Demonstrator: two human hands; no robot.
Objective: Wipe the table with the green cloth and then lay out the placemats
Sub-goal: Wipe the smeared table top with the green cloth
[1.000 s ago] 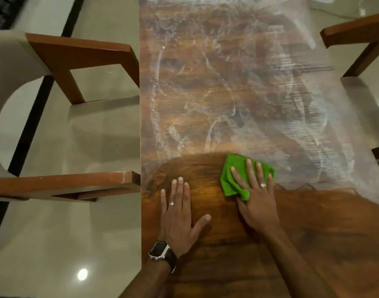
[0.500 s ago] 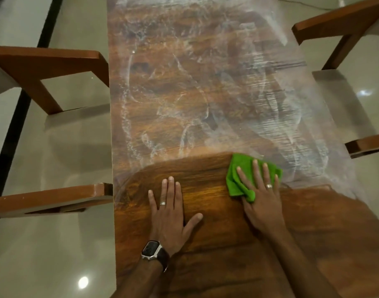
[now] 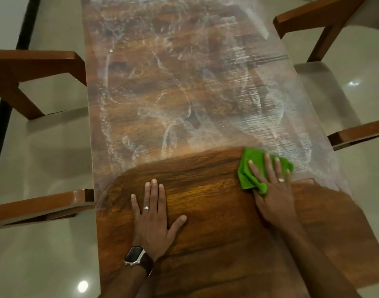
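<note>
Left hand [image 3: 152, 218] lies flat on table [image 3: 205, 244], fingers straight, thumb splayed, watch [image 3: 135, 255] on wrist. Right hand [image 3: 272, 190] presses green cloth [image 3: 248, 168] flat, fingers slightly spread, at edge of white smeared film [image 3: 184, 82] beyond.

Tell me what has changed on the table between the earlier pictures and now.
The right hand has slid the green cloth to the right along the edge of the white film, toward the table's right side, so the gap to the left hand has grown. Nothing was picked up or released. The left hand stays flat on the wiped wood, the right fingers stay straight on the cloth, and the far part stays cloudy.
</note>
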